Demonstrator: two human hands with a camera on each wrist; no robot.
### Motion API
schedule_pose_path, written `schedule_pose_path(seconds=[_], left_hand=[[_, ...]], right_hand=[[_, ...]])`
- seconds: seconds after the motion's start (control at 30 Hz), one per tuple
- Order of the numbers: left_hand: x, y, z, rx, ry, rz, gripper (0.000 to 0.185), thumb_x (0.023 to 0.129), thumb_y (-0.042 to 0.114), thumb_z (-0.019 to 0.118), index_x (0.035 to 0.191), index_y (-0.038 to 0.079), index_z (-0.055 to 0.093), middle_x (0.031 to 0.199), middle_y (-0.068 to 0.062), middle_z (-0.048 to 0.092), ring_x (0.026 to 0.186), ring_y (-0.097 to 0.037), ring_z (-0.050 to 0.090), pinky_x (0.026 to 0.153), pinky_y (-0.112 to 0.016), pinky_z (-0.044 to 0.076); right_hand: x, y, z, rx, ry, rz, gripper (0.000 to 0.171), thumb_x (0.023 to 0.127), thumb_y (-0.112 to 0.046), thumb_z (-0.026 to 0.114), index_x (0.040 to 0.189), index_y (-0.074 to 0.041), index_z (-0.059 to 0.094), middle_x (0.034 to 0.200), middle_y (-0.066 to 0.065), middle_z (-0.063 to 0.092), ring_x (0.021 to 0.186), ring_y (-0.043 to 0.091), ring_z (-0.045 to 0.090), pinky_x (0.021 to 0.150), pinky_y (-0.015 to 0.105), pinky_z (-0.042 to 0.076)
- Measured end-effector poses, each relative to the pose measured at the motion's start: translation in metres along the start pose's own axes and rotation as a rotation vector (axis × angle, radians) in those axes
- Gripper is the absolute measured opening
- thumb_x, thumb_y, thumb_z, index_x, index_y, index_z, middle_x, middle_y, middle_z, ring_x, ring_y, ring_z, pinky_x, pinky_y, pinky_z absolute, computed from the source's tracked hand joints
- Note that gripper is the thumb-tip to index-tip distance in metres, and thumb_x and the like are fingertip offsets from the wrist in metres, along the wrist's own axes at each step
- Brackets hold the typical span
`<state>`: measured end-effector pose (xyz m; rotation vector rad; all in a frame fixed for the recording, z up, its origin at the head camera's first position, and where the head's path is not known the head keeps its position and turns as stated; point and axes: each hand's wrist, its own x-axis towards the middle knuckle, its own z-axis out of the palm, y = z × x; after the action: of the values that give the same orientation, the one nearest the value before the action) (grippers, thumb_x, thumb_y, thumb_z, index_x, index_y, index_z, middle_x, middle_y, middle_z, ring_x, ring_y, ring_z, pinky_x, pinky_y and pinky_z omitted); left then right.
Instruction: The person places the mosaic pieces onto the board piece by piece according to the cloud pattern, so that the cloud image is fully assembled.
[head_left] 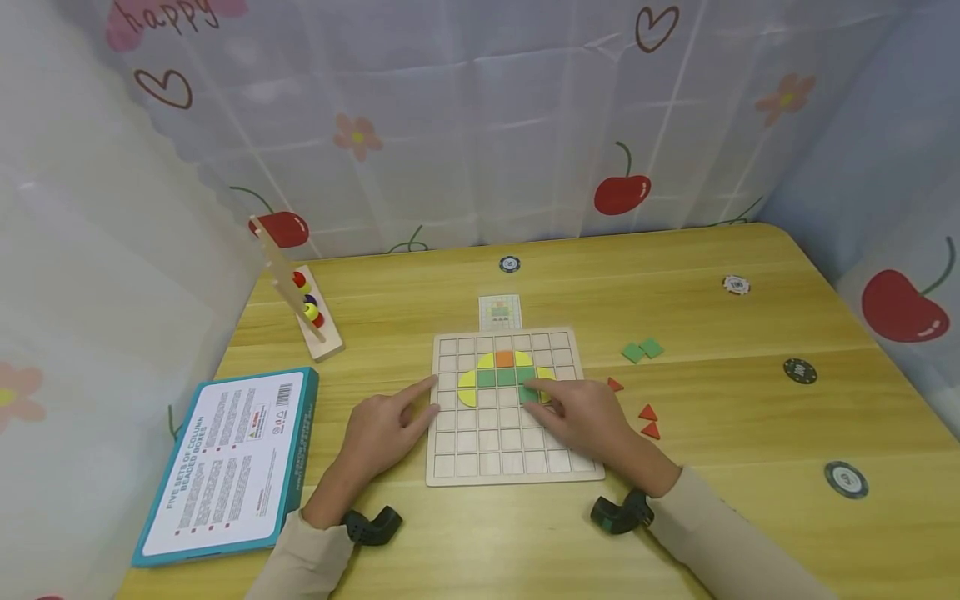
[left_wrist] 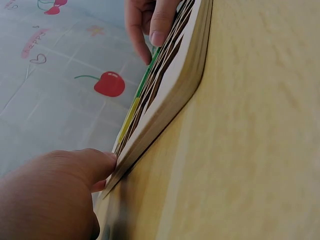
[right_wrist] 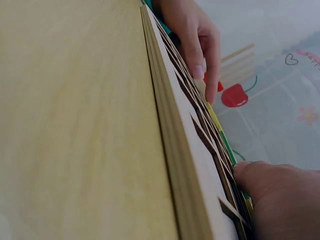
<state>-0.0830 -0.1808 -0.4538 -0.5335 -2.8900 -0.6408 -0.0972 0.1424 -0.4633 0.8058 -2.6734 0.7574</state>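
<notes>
Wooden grid board (head_left: 514,467) lies centred on the counter (head_left: 712,517), partly filled: yellow, green and orange tiles occupy upper rows. Right hand (head_left: 581,417) presses a green tile (head_left: 529,392) with extended fingers. Left hand (head_left: 382,429), relaxed, steadies the board's edge. Red triangles (head_left: 648,421) and green squares (head_left: 642,350) lie unplaced.

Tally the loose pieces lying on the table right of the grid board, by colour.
Green squares: 2
Red triangles: 3
Total: 5

Left hand (head_left: 382,429) flat, forefinger extended, right hand (head_left: 581,417) fingers (head_left: 534,408) pressing down
</notes>
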Motion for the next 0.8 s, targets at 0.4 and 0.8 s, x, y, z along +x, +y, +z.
schedule_pose_path(seconds=[0.4,0.8], left_hand=[[-0.001,0.0,0.002,0.002,-0.006,-0.004,0.044,0.1,0.043,0.066,0.14,0.024,0.065,0.049,0.015,0.031,0.044,-0.002,0.022,0.047,-0.024,0.021],[0.0,-0.001,0.001,-0.003,0.009,0.014,0.045,0.099,0.042,0.067,0.139,0.023,0.066,0.049,0.015,0.031,0.043,-0.001,0.021,0.046,-0.024,0.021]], right_hand=[[-0.008,0.009,-0.011,0.046,0.063,0.035,0.03,0.089,-0.028,0.08,0.117,-0.017,0.078,0.055,-0.018,0.036,0.049,0.0,0.029,0.047,0.022,0.024],[-0.024,0.074,-0.056,-0.034,0.144,0.272,0.04,0.093,-0.028,0.077,0.128,-0.009,0.07,0.053,-0.01,0.039,0.043,0.008,0.032,0.043,0.028,0.028]])
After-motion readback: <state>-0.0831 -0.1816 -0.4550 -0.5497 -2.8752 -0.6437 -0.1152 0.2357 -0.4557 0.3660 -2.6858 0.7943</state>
